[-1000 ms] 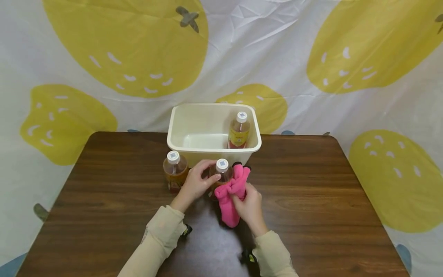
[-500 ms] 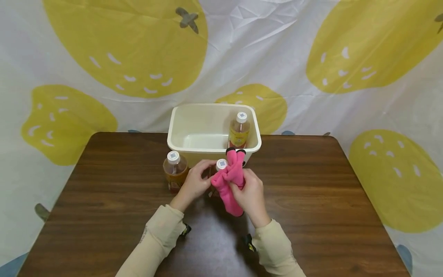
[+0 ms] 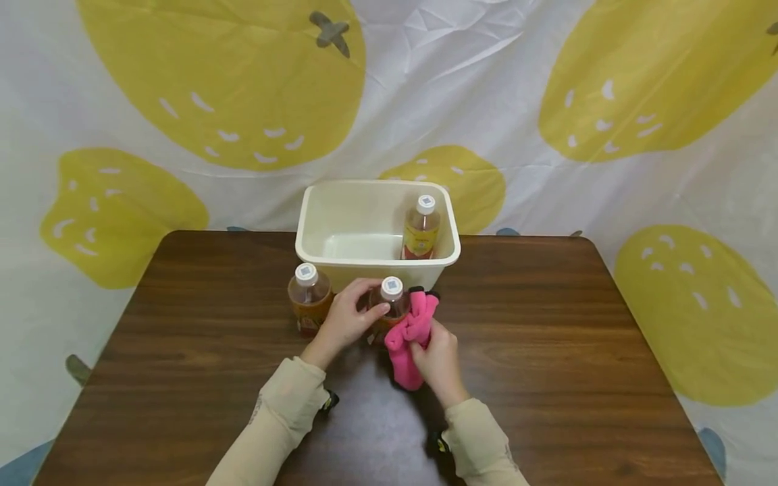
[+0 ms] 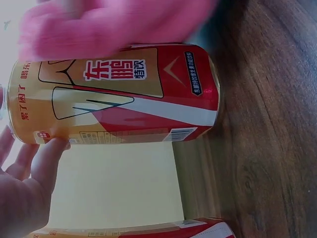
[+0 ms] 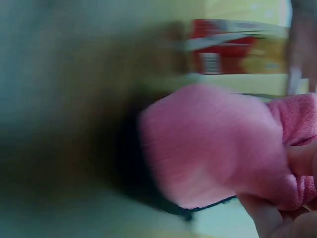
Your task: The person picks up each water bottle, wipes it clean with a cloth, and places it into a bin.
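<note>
My left hand grips the upper part of a drink bottle, which stands upright on the table with its white cap up. In the left wrist view the bottle shows a gold and red label, with finger and thumb near its shoulder. Bunched in my right hand is a pink cloth with black edging, held against the bottle's right side. The right wrist view shows the folded cloth close up and blurred. A second bottle stands just left of my left hand.
Behind the hands, a cream plastic bin sits at the table's back edge. One bottle stands upright inside its right end. A lemon-print curtain hangs behind the brown wooden table.
The pink cloth rose up and left across the bottle, partly covering the cap, then came back down to the right. My left hand and the bottle have stayed in place.
</note>
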`<state>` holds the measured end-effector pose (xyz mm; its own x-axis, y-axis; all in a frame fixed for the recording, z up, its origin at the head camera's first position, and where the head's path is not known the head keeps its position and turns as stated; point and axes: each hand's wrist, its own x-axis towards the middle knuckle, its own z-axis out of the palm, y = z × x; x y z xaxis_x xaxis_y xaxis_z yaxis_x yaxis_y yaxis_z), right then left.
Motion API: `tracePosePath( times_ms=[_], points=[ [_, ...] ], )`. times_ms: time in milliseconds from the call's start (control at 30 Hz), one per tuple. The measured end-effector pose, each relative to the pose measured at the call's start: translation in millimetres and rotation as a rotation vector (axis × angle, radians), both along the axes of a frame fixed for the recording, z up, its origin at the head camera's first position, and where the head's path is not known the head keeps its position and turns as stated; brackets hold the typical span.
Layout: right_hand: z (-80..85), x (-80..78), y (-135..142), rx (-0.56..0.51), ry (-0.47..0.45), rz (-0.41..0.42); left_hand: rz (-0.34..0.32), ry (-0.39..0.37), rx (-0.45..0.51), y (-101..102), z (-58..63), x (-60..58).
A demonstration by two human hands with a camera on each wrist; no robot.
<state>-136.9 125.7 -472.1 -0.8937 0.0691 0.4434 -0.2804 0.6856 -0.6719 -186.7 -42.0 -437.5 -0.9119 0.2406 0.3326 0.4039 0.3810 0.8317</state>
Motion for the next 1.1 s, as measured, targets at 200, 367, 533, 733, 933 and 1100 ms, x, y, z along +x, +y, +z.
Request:
tracePosePath(
  times_ms=[200, 367, 533, 733, 933, 1100],
  points=[
    [-32.6, 0.7, 3, 0.006, -0.134, -0.002, 0.001, -0.011, 0.008, 1, -2.9, 0.7],
    [-36.2, 0.7, 2, 0.006, -0.132, -0.009, 0.008, -0.008, -0.009, 0, -3.0, 2.6],
    [-35.4, 1.2, 2, 0.004, -0.128, -0.01, 0.052, -0.041, -0.009, 5, 1.2, 6.1],
    [-34.4, 0.7, 3, -0.011, -0.135, -0.009, 0.191, -0.093, -0.079, 17, 5.3, 8.7],
    [-32.5, 0.2, 6, -0.024, -0.092, 0.008, 0.203, -0.041, -0.046, 19, 4.8, 5.3],
    [-25.3, 3.5, 11, -0.057, 0.011, 0.025, 0.143, -0.002, -0.005, 14, 2.8, 3.4]
  ],
)
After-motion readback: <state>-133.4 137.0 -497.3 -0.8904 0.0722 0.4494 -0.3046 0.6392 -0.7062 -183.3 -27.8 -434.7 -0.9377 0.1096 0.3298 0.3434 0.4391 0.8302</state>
